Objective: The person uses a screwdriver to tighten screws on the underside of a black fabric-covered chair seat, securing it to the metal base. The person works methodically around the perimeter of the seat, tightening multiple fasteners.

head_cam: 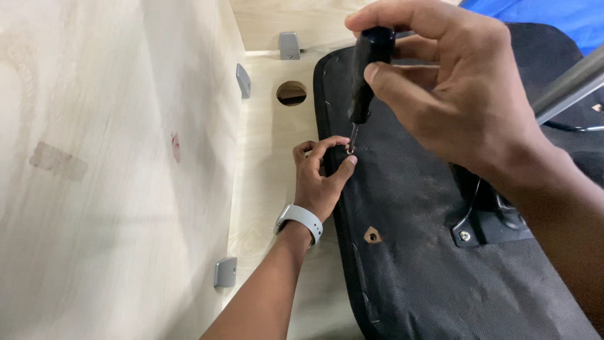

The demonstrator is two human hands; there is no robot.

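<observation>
My right hand [453, 88] grips a black-handled screwdriver [367, 69], held nearly upright with its tip on a small screw [350, 150] in the black fabric underside of a chair seat [409, 252]. My left hand [321, 179], with a grey watch on its wrist, pinches that screw between thumb and forefinger at the seat's left edge. Lower down on the fabric is an open screw hole [372, 237]. A black metal bracket [484, 226] with a screw in it sits under my right wrist.
A light wooden panel [107, 164] stands at the left, joined to a wooden base [270, 170] by grey corner brackets [225, 272]. A round hole [291, 93] is in the base. A metal tube [566, 88] crosses the upper right; blue cloth lies behind it.
</observation>
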